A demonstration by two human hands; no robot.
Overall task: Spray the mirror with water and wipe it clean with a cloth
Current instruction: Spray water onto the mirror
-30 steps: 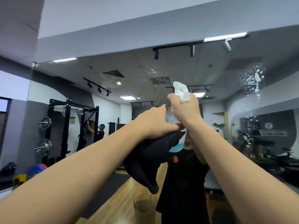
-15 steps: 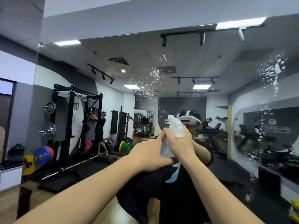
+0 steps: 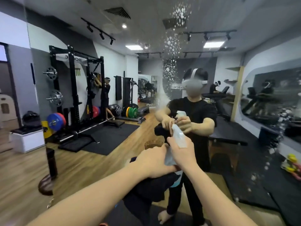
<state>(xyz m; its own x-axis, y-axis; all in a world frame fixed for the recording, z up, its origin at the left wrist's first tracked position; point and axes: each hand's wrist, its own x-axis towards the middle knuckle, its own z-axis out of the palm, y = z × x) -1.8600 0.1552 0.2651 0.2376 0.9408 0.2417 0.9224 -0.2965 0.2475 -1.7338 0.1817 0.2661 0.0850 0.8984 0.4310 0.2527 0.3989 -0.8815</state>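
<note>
Our right hand [image 3: 183,154] grips translucent white plastic spray bottle [image 3: 178,137]; left hand [image 3: 153,162] clutches black cloth [image 3: 151,188]; droplets speckle large wall mirror [image 3: 175,46].

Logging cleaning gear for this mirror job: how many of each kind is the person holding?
Spray bottle, held by right hand: 1
Dark cloth, held by left hand: 1
Total: 2

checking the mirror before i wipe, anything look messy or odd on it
Only what spraying leaves: white droplets run in a streak down the mirror at upper centre, with a second scattered patch on the right. Neither is wiped. The right hand grips the spray bottle; the left hand holds the dark cloth.
</note>
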